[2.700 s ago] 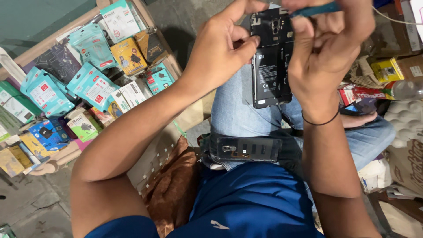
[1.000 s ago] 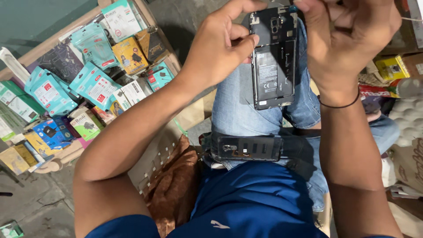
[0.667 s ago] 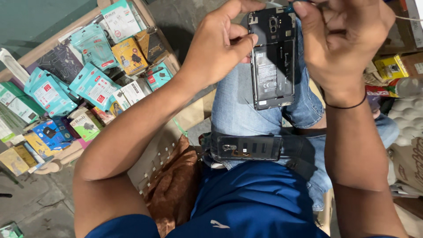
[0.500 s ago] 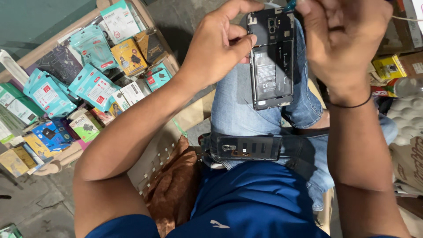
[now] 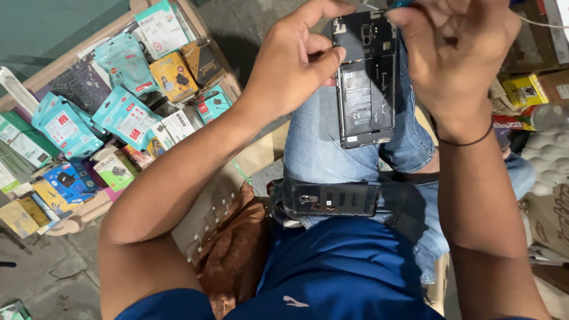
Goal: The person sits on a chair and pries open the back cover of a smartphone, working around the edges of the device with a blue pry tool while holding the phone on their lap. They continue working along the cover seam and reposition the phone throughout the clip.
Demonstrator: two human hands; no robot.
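The left hand point(image 5: 290, 74) grips an opened phone point(image 5: 364, 83) over the knee. The right hand point(image 5: 459, 56) pinches a blue screwdriver point(image 5: 403, 3) at its far end. A slip could scratch the exposed battery point(image 5: 357, 101).

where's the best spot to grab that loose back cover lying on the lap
Take the back cover by its two long edges near the middle, coming straight down from above. It lies flat across the thigh, long side running left to right, and looks thin, so fingers can pinch across its narrow width. The left hand steadies the opened phone and the right hand works at its top, so both are occupied.
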